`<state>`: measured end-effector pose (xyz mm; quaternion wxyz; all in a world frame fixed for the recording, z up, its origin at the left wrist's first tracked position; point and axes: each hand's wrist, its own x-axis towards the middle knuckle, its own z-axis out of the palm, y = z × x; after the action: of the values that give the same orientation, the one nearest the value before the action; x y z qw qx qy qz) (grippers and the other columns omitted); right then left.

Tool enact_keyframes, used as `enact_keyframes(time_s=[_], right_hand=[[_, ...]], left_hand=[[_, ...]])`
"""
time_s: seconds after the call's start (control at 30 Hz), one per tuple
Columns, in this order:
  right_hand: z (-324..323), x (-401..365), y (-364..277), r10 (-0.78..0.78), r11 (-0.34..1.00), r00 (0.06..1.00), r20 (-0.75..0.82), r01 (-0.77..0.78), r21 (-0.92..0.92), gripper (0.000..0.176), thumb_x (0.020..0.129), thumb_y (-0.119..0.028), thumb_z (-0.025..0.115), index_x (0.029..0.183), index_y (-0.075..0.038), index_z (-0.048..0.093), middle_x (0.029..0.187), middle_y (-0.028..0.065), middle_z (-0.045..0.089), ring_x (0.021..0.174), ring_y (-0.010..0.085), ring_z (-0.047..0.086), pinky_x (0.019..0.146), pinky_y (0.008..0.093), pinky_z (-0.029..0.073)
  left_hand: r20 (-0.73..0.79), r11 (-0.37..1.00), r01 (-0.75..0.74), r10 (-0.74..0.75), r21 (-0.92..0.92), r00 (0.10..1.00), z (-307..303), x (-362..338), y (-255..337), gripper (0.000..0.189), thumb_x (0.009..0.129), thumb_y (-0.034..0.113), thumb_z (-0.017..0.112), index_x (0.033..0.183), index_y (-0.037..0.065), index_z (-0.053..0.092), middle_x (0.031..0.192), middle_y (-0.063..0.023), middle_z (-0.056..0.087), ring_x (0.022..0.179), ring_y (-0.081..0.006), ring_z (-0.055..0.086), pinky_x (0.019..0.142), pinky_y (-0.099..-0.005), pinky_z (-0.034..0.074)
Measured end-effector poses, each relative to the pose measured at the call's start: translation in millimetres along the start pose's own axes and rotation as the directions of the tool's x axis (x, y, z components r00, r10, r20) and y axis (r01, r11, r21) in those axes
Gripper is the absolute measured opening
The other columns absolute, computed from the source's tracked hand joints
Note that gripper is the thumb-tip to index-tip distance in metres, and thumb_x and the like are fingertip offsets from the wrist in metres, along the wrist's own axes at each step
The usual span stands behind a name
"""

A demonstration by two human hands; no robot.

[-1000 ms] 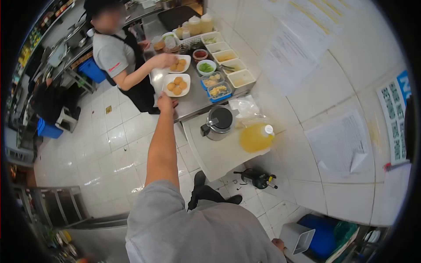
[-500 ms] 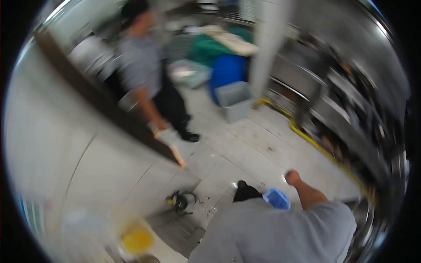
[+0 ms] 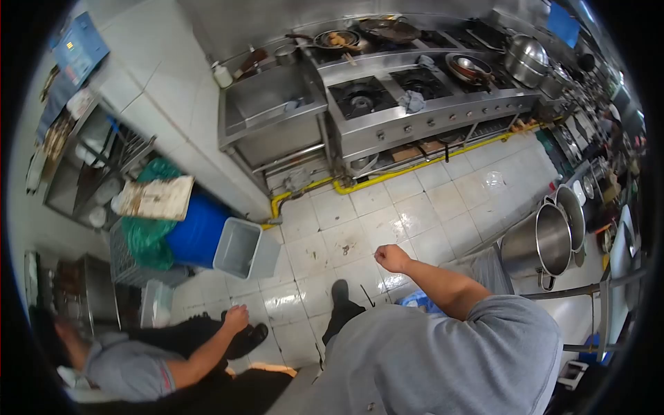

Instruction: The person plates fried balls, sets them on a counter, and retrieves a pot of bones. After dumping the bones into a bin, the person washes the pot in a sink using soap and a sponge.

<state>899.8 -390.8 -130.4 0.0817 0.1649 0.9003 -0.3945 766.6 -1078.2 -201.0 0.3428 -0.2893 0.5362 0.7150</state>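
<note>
My right hand (image 3: 393, 258) hangs in front of my body above the tiled floor. Its fingers are curled in, and nothing shows in them. Just below its forearm, a blue and white item (image 3: 419, 300) shows beside my hip, mostly hidden by my grey shirt. My left hand is out of view. Nearest to the right hand is the floor (image 3: 346, 245), well below it; the grey bin (image 3: 238, 249) stands farther off to the left.
A stove (image 3: 429, 124) with pans and a steel sink (image 3: 273, 104) line the far wall. A yellow pipe (image 3: 429, 167) runs along their base. Large pots (image 3: 536, 238) stand at right. A blue barrel (image 3: 197, 232) is at left. A co-worker (image 3: 131, 366) is at lower left.
My view has swung to the right, bringing the whole stove and the large pots into sight. The co-worker and the bins now appear lower and farther left.
</note>
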Motion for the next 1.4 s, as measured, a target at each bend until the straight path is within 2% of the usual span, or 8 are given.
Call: enact_keyframes(time_s=[0.13, 0.33, 0.67, 0.83, 0.87, 1.13, 1.27, 1.4], right_hand=[[-24.9, 29.8, 61.5, 0.145, 0.983, 0.988, -0.046, -0.149, -0.11, 0.022, 0.092, -0.022, 0.063, 0.096, -0.007, 0.079, 0.1, 0.0221, 0.078, 0.096, 0.0424, 0.074, 0.088, 0.0489, 0.06], [-85.2, -2.7, 102.0, 0.452, 0.886, 0.804, -0.386, -0.453, 0.093, 0.023, 0.092, -0.023, 0.065, 0.096, -0.006, 0.079, 0.099, 0.0211, 0.078, 0.094, 0.0409, 0.074, 0.086, 0.049, 0.059], [-49.8, -131.2, 145.8, 0.837, 0.482, 0.101, -0.537, -0.599, 0.639, 0.027, 0.096, -0.026, 0.067, 0.096, -0.001, 0.075, 0.091, 0.0248, 0.075, 0.086, 0.0427, 0.073, 0.079, 0.0496, 0.057], [-32.8, -148.4, 168.8, 0.914, 0.221, -0.186, -0.361, -0.52, 0.825, 0.029, 0.092, -0.028, 0.069, 0.09, 0.0, 0.075, 0.085, 0.0238, 0.075, 0.08, 0.0433, 0.073, 0.076, 0.0496, 0.058], [-36.4, -150.4, 175.6, 0.918, 0.177, -0.225, -0.326, -0.503, 0.846, 0.029, 0.092, -0.028, 0.07, 0.089, 0.0, 0.075, 0.084, 0.024, 0.075, 0.079, 0.043, 0.073, 0.075, 0.0497, 0.058], [-0.4, -136.6, 175.4, 0.767, -0.055, -0.627, -0.136, -0.275, 0.96, 0.036, 0.089, -0.032, 0.069, 0.077, 0.001, 0.073, 0.072, 0.0214, 0.072, 0.066, 0.0362, 0.071, 0.068, 0.05, 0.055], [13.7, -90.2, 132.2, 0.703, -0.311, -0.554, 0.446, 0.325, 0.893, 0.028, 0.095, -0.026, 0.068, 0.089, 0.0, 0.077, 0.067, 0.0099, 0.069, 0.059, 0.0226, 0.068, 0.054, 0.0406, 0.055], [1.6, -25.7, 72.2, 0.64, -0.579, -0.447, 0.625, 0.255, 0.775, 0.031, 0.096, -0.031, 0.073, 0.093, 0.0, 0.078, 0.072, 0.0105, 0.073, 0.058, 0.0206, 0.068, 0.056, 0.0384, 0.056]], left_hand=[[-0.41, 0.701, 0.137, 0.237, 0.699, 0.881, 20.2, -4.7, 31.3, 0.039, 0.091, 0.026, 0.065, 0.122, 0.004, 0.073, 0.101, -0.016, 0.073, 0.089, -0.0327, 0.073, 0.07, -0.0465, 0.061], [-0.037, 0.037, 0.03, 0.186, 0.999, 0.982, 156.1, 130.4, 105.1, 0.032, 0.09, 0.028, 0.068, 0.112, 0.007, 0.076, 0.1, -0.0167, 0.075, 0.089, -0.0332, 0.074, 0.071, -0.047, 0.061], [0.421, -0.793, -0.593, -0.495, 0.139, 0.76, 546.5, 334.5, 166.6, 0.022, 0.088, 0.03, 0.074, 0.096, 0.011, 0.081, 0.098, -0.0179, 0.078, 0.089, -0.034, 0.077, 0.074, -0.0477, 0.061], [0.515, -0.698, -0.516, -0.715, -0.496, 0.473, 786.4, 383.6, 46.1, 0.022, 0.086, 0.014, 0.072, 0.105, 0.006, 0.079, 0.105, -0.0216, 0.078, 0.104, -0.0387, 0.076, 0.086, -0.0484, 0.061], [0.588, -0.702, -0.625, -0.358, 0.342, 0.725, 843.4, 384.1, 12.7, 0.038, 0.085, 0.009, 0.066, 0.121, 0.003, 0.074, 0.099, -0.0224, 0.076, 0.105, -0.0424, 0.075, 0.091, -0.0483, 0.061], [0.393, -0.205, -0.824, -0.801, 0.528, 0.451, 1267.5, 255.4, -292.8, 0.033, 0.093, 0.023, 0.074, 0.12, 0.005, 0.07, 0.093, -0.0137, 0.072, 0.079, -0.0279, 0.072, 0.067, -0.0439, 0.061], [0.553, -0.002, -0.991, -0.83, 0.137, 0.078, 1456.3, 166.0, -486.6, 0.029, 0.105, 0.034, 0.065, 0.098, 0.006, 0.067, 0.085, -0.0078, 0.068, 0.066, -0.0207, 0.065, 0.058, -0.0406, 0.058], [0.634, 0.228, -0.964, -0.768, 0.138, -0.091, 1563.3, -10.2, -584.8, 0.053, 0.105, 0.047, 0.062, 0.131, 0.001, 0.068, 0.107, -0.0205, 0.072, 0.083, -0.0309, 0.069, 0.076, -0.0438, 0.056]])
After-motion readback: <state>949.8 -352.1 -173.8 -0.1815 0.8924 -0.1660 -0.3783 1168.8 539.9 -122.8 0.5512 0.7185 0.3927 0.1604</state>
